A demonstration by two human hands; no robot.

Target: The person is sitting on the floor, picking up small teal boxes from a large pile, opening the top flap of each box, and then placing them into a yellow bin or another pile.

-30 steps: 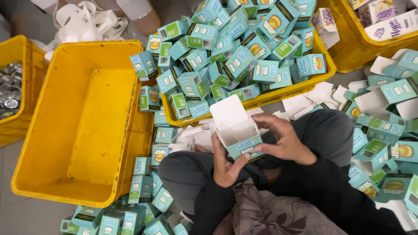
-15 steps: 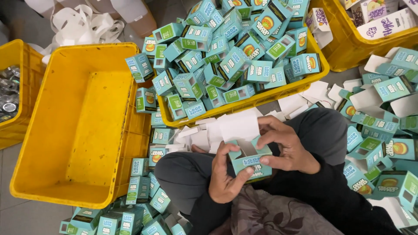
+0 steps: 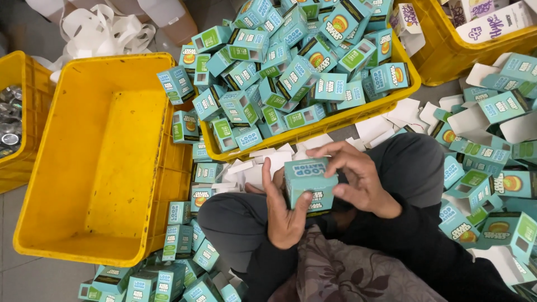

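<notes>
A small teal cardboard box (image 3: 309,184) with its top flap closed sits between both my hands over my lap. My left hand (image 3: 284,211) cups it from below and the left side, thumb against its front. My right hand (image 3: 358,178) grips its right side and top edge with spread fingers. I sit cross-legged in dark trousers on the floor.
A large empty yellow crate (image 3: 84,168) stands to my left. A yellow crate (image 3: 358,114) heaped with teal boxes (image 3: 291,72) lies ahead, another yellow crate (image 3: 447,56) at top right. Loose teal boxes (image 3: 492,168) and white flat cartons (image 3: 391,120) cover the floor around me. A crate with metal tins (image 3: 8,123) is far left.
The box's white top flap, open a second ago, has been folded down and closed. Both hands shifted around the box and raised it slightly.
</notes>
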